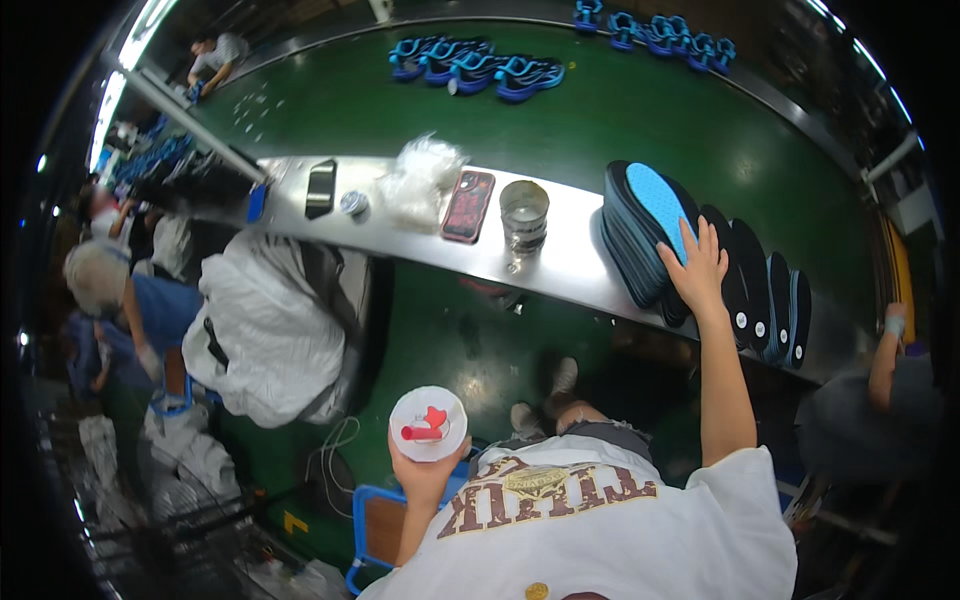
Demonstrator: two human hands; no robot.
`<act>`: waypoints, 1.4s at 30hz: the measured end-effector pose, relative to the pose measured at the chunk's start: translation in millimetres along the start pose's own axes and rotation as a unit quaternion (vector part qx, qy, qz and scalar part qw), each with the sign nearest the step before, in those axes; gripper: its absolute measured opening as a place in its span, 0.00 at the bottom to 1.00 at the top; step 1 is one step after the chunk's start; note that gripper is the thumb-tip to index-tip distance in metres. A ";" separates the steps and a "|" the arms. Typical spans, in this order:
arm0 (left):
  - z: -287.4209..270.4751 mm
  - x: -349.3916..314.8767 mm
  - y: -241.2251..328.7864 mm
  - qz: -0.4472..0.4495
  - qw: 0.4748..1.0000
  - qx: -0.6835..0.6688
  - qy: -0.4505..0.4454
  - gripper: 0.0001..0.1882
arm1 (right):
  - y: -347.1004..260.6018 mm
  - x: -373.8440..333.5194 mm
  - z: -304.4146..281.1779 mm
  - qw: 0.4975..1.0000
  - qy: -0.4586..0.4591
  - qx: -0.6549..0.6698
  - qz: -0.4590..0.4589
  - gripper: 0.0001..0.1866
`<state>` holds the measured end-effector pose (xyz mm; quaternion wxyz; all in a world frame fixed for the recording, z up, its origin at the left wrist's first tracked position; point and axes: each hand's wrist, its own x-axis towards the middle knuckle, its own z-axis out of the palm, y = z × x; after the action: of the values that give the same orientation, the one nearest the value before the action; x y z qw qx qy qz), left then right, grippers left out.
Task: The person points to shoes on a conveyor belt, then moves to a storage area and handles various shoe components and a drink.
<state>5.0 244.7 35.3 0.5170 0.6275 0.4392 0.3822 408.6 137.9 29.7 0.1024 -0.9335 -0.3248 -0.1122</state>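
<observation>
In my left hand (424, 478), low in front of my shirt, is a white lidded drink cup (430, 397). A short red tube like a straw and a small red heart-shaped piece show on its lid. The fingers curl round its side, mostly hidden under it. My right hand (697, 268) reaches to the right part of the metal bench with fingers spread. It touches the edge of a light-blue insole (652, 198) on top of a tall stack of dark insoles (625, 245). More black insoles (757, 285) with white dots lie fanned beside the stack.
A phone (467, 207), a metal can (525, 212), clear plastic (420, 180) and a dark box (321, 188) stand on the bench (575, 240). Blue-black sandals (475, 68) sit beyond on the green surface. White sacks (270, 320) and a person (150, 300) are at left.
</observation>
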 end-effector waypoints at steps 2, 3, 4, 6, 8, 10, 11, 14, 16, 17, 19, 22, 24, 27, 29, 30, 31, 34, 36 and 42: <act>-7.3 -12.0 5.5 0.013 0.999 0.032 -0.002 0.42 | 12.3 -4.4 26.1 0.992 -0.118 0.000 0.036 0.31; -9.4 -16.1 7.1 0.021 1.000 0.019 0.000 0.42 | 8.1 -0.6 31.2 0.983 -0.175 0.003 0.048 0.32; -11.3 -21.9 8.1 0.030 1.000 0.006 0.003 0.42 | 5.1 -6.1 31.5 0.984 -0.168 -0.027 0.049 0.33; -13.0 -38.4 11.1 0.051 0.998 -0.006 0.040 0.43 | 4.2 -2.4 35.6 0.984 -0.171 -0.034 0.029 0.32; -11.7 -57.6 15.3 0.049 0.995 -0.002 0.086 0.43 | 6.3 2.0 37.1 0.984 -0.173 -0.031 0.012 0.32; -6.3 -80.6 11.4 0.032 0.992 -0.020 0.121 0.44 | 11.3 1.1 35.0 0.988 -0.156 -0.001 -0.001 0.31; -1.4 -90.7 10.1 0.034 0.991 -0.026 0.128 0.43 | 14.8 -2.9 32.5 0.993 -0.119 0.010 -0.008 0.30; 19.5 -127.1 8.6 0.025 0.979 -0.069 0.191 0.42 | 26.5 -17.6 28.0 0.991 -0.017 0.111 -0.075 0.26; 31.3 -154.5 11.6 0.007 0.966 -0.017 0.257 0.41 | 23.1 -37.3 13.1 0.946 0.040 0.264 -0.182 0.24; 38.4 -170.1 12.5 -0.002 0.958 0.009 0.286 0.40 | 12.2 -52.5 -2.3 0.881 -0.059 0.433 -0.183 0.19; 46.9 -204.2 1.1 0.000 0.933 0.016 0.359 0.38 | -20.3 -94.9 -58.5 0.613 -0.342 0.709 -0.074 0.14; 49.4 -262.5 -2.4 -0.040 0.905 -0.046 0.421 0.37 | -59.8 -161.8 -130.7 0.155 -0.549 0.819 -0.067 0.23; 59.3 -288.5 14.1 -0.033 0.890 0.021 0.454 0.37 | -64.7 -200.2 -192.7 -0.125 -0.637 0.756 -0.087 0.31; 69.4 -318.4 39.6 0.004 0.884 0.025 0.466 0.38 | -51.3 -245.8 -260.2 -0.320 -0.754 0.570 -0.062 0.30; 65.8 -356.6 43.8 0.001 0.867 0.035 0.497 0.38 | -45.6 -264.5 -278.3 -0.362 -0.827 0.425 -0.064 0.31; 63.5 -374.2 44.1 -0.005 0.854 0.067 0.516 0.39 | -46.1 -281.1 -285.2 -0.383 -0.835 0.388 -0.081 0.30; 61.3 -389.9 40.4 -0.012 0.851 0.090 0.518 0.40 | -47.3 -297.2 -290.1 -0.400 -0.839 0.355 -0.100 0.30; 51.6 -435.3 31.6 -0.007 0.832 0.102 0.545 0.39 | -53.4 -357.3 -298.4 -0.425 -0.848 0.271 -0.165 0.28; 43.2 -476.7 29.4 0.007 0.819 0.079 0.569 0.38 | -55.5 -406.6 -307.4 -0.439 -0.846 0.216 -0.212 0.27; 0.5 -633.6 13.5 -0.014 0.775 0.066 0.628 0.43 | -65.1 -566.5 -322.0 -0.493 -0.782 0.070 -0.375 0.24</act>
<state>-196.5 -356.1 32.3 0.0888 0.2745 0.6989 0.6545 -111.1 -227.7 188.2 0.2810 -0.5016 0.2781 -0.7695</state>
